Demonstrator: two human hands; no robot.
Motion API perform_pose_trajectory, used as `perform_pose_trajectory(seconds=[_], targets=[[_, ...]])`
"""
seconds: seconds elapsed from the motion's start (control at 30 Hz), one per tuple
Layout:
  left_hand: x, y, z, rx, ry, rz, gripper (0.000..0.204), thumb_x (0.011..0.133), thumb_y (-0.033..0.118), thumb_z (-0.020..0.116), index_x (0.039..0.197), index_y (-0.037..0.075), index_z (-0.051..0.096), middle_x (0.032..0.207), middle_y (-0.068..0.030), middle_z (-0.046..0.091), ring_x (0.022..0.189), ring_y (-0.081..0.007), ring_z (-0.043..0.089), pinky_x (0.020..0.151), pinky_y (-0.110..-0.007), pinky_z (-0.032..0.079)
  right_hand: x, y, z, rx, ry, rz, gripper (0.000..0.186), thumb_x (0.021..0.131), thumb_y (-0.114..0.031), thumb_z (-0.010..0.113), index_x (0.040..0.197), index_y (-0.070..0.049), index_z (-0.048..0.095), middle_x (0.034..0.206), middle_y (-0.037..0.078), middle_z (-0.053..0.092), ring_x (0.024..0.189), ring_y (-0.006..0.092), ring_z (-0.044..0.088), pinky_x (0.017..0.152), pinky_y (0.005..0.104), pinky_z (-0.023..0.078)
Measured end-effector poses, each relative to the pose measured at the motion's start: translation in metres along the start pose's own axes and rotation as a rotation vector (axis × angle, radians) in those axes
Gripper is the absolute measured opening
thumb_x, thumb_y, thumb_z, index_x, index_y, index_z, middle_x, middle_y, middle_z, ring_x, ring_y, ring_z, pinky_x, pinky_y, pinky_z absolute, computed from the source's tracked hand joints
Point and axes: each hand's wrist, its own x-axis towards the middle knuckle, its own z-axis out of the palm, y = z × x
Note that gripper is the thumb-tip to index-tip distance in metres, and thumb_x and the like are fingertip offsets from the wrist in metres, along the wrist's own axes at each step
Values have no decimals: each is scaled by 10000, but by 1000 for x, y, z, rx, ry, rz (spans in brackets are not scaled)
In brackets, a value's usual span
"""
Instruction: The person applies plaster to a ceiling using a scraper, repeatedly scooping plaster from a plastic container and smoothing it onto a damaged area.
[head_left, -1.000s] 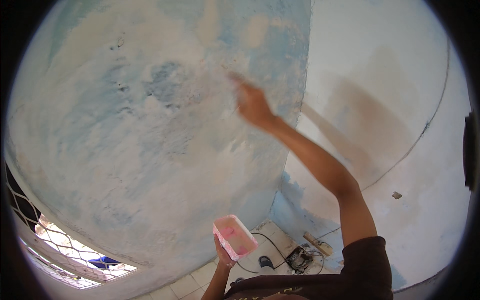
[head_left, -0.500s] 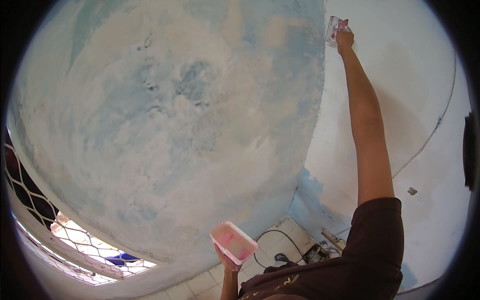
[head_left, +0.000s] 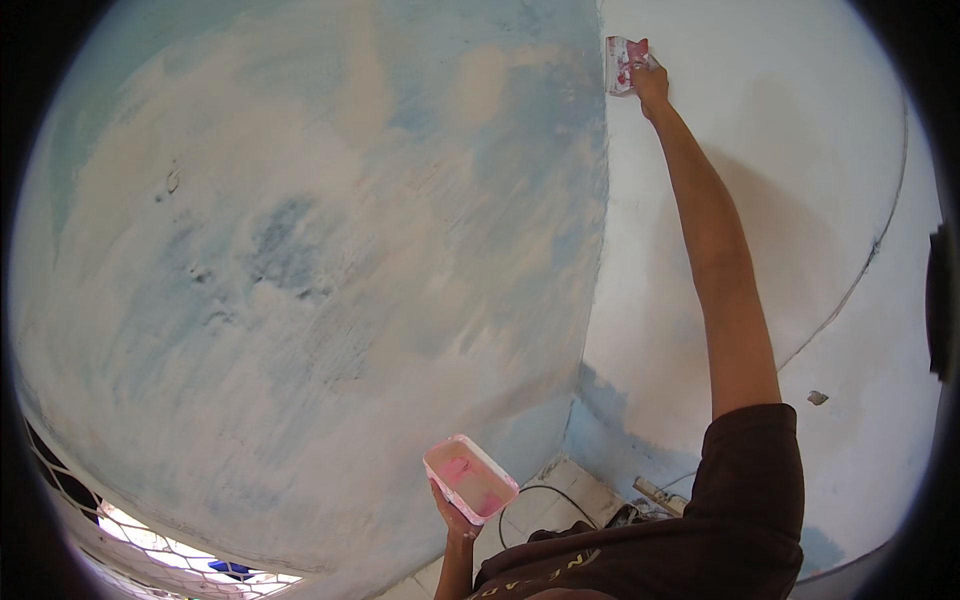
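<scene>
My right hand (head_left: 652,82) is stretched high, closed on a wide, paint-smeared scraper (head_left: 618,62) that lies against the white wall (head_left: 750,60) just right of the corner with the mottled blue-and-cream wall (head_left: 400,250). At the bottom centre my left hand (head_left: 450,512) holds a rectangular pink-rimmed plastic tub (head_left: 480,475) from the side. Inside it is a pale beige mixture with pink patches.
A window with a white metal grille (head_left: 150,540) is at lower left. On the tiled floor (head_left: 525,520) below the corner lie a black cable (head_left: 548,490) and a dark object, partly hidden. A crack (head_left: 840,305) runs along the right wall.
My right arm has swung up from the middle of the mottled wall to high at the corner, then shifted left in the picture as the view moved. My left hand still holds the tub.
</scene>
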Motion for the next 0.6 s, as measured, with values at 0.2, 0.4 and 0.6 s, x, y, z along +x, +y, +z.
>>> perform_pose_trajectory(seconds=[0.2,0.4,0.6], targets=[[34,-22,-10,-29,39,-25,720,984,708,363,1480,190,425,1339,-55,555,1218,-309,568,968,-605,507,-35,-11,33,-175,74,-93,410,897,-179,597,1286,-69,667,1068,194,730,990,320,697,865,401,538],[30,-20,-8,-9,74,-19,700,988,696,373,1467,190,439,1344,-59,560,1210,-309,577,989,-576,507,-215,-139,99,-134,26,-587,500,856,-91,647,1345,-191,636,811,146,737,690,341,681,715,471,543],[32,-37,25,6,8,-96,680,1005,672,366,1464,177,448,1350,-66,569,1222,-306,577,1012,-554,503,-313,-172,68,311,-257,-920,531,857,-23,663,1356,-199,635,778,125,714,606,268,639,617,418,509]])
